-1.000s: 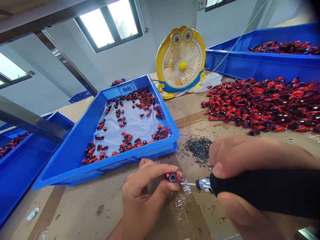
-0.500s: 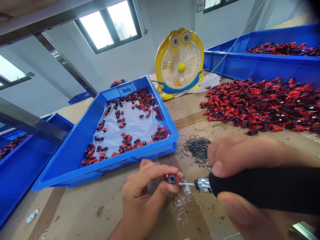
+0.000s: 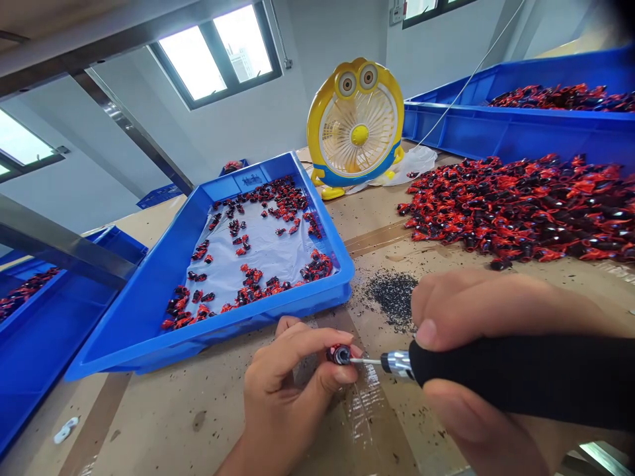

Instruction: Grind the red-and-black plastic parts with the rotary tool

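My left hand pinches a small black and red part between thumb and fingertips, its round opening showing. My right hand is wrapped round a black handheld tool with a silver collar. The thin metal tip of the tool points left and meets the part at its right side; the exact contact is too small to tell. Beyond my left hand stands a blue tray with a white liner and many similar red and black parts in it.
A yellow and blue fan stands behind the tray. A large heap of red and black parts lies at the right, before another blue bin. Black crumbs cover part of the table. A metal post crosses the left side.
My right hand and the tool have shifted slightly left, and the tip sits a little higher against the part. My left hand has hardly moved.
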`<action>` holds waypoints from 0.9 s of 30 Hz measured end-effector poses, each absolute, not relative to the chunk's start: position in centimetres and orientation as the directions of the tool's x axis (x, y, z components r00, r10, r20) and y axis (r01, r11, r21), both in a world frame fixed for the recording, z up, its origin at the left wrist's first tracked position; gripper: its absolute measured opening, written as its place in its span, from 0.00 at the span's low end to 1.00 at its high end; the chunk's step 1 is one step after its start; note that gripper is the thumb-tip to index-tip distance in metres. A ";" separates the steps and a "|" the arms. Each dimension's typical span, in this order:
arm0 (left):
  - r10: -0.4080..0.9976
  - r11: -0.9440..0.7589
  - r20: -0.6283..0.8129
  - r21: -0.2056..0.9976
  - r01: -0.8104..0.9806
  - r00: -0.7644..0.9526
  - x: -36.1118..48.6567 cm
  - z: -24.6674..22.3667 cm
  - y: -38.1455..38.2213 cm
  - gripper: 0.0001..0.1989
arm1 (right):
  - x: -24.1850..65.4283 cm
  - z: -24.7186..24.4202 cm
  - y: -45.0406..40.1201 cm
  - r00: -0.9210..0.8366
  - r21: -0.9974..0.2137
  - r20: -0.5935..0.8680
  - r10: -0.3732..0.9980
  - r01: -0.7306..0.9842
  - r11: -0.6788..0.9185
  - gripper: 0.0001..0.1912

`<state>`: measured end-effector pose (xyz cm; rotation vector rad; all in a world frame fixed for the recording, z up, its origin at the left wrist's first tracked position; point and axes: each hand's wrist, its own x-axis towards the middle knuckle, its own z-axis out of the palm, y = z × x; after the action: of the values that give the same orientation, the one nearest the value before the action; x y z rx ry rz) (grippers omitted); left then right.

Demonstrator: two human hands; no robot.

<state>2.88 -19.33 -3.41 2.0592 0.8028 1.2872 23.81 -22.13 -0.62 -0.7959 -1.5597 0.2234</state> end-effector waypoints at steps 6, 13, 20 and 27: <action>0.719 -0.681 0.591 0.705 0.199 0.366 2.8 -3.4 -19.2 0.07 | 22.9 -1.6 -21.9 0.184 -0.581 0.814 0.551 0.249 0.775 0.08; 0.707 -0.691 0.598 0.697 0.191 0.377 2.8 -3.2 -19.1 0.06 | 22.2 -1.4 -22.1 0.261 -0.628 0.777 0.573 0.250 0.737 0.05; 0.708 -0.689 0.592 0.699 0.191 0.386 2.9 -3.3 -19.2 0.06 | 23.9 -0.7 -22.0 0.030 -0.581 0.796 0.605 0.318 0.749 0.17; 0.706 -0.692 0.594 0.695 0.195 0.385 2.8 -3.3 -19.2 0.07 | 24.6 -0.8 -22.1 0.011 -0.572 0.796 0.606 0.345 0.745 0.18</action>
<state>2.84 -19.21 -3.29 2.1244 0.7713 1.2805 24.56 -22.09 -0.75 -0.7845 -1.5961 0.2403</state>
